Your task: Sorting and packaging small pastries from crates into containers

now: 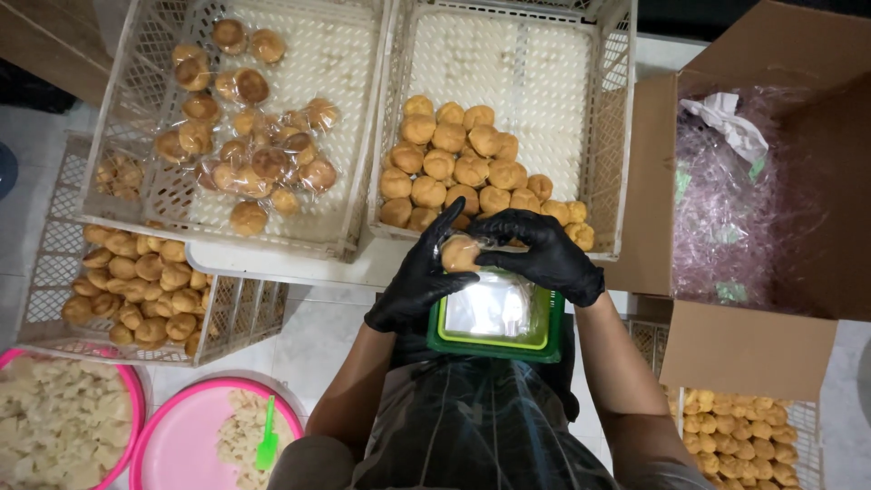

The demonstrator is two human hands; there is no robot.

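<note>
Above the green tray (494, 343) on our lap, we clasped one round bun (459, 253) in a clear wrapper (497, 243), our gloved left hand (425, 272) cupping it and our right hand (543, 252) pinching the film. It sat just below the near edge of the white crate (610, 136) of unwrapped buns (463, 168); wrapped buns (245, 145) filled the crate (136, 109) at the left.

tiled floor (318, 340) carries white crates (54, 299), two pink basins (181, 445) and a cardboard box (744, 349).
</note>
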